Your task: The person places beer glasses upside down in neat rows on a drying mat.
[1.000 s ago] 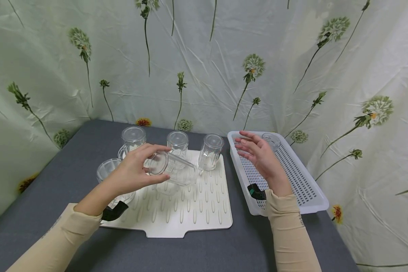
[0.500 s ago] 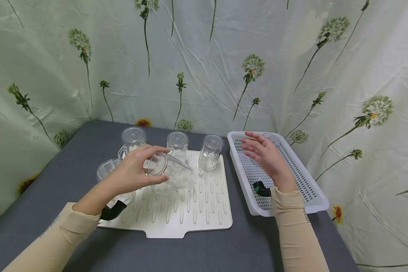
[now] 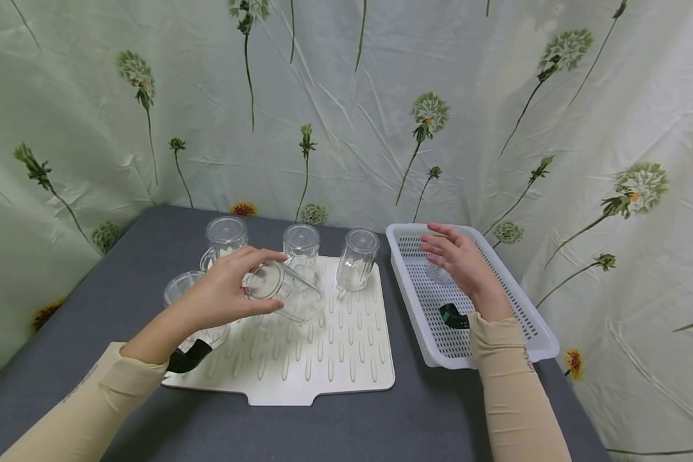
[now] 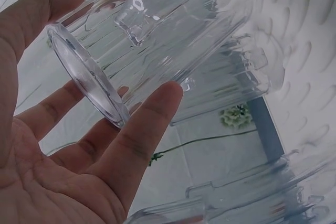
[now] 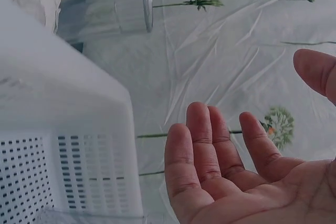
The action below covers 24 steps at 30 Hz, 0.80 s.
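In the head view my left hand point(image 3: 225, 289) holds a clear glass mug point(image 3: 303, 301) near its base, thumb and fingers spread round it. The mug is tilted, base toward the palm and mouth slanting down over a white ridged drying board point(image 3: 346, 366). The left wrist view shows the fingertips against the mug's thick base point(image 4: 86, 74). My right hand point(image 3: 462, 266) hovers over a white perforated basket point(image 3: 401, 276), its fingers loosely spread and holding nothing. Partly hidden behind it, another clear glass point(image 3: 439, 273) lies in the basket.
Upside-down glass mugs stand at the board's back: one at back left point(image 3: 227, 234), a middle mug point(image 3: 301, 240) and a right mug point(image 3: 358, 260). Another mug point(image 3: 180, 285) is partly behind my left hand. A flowered curtain point(image 3: 346, 160) hangs behind the grey table point(image 3: 358, 430).
My right hand has moved a little to the right over the basket, uncovering part of the glass there. The mug in my left hand has shifted slightly left and its mouth has dipped.
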Motion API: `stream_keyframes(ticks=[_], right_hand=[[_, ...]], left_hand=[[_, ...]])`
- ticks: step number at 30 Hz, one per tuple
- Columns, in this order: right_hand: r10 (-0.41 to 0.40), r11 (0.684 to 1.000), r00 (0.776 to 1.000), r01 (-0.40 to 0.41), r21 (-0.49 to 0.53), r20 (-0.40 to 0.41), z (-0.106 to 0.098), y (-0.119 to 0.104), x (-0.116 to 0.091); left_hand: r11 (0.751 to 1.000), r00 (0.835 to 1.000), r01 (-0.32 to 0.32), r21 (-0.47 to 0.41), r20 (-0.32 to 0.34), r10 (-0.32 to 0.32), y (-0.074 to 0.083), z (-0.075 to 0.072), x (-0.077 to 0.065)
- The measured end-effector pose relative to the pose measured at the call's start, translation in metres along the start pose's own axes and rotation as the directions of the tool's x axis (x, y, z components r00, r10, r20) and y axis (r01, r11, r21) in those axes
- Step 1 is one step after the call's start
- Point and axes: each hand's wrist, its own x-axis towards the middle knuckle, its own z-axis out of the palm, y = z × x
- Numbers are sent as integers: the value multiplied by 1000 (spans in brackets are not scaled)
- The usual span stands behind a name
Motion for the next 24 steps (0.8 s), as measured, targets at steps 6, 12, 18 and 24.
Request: stream_keyframes(ticks=[6,12,18,24], right_hand=[[2,1000,1000,-2,-4,-26,-8,2,2],[22,995,998,-27,-100,-59,-16,2,3],[20,986,995,-36,-161,-96,-25,6,6],[41,978,990,-68,-197,-136,-35,7,9]], left_hand=[[1000,1000,-7,9,4,7,0,-1,0],[1000,1000,-3,29,17,2,0,-1,0],[999,1000,-2,45,24,1,0,-2,0],[998,999,16,60,43,-19,2,-6,1]])
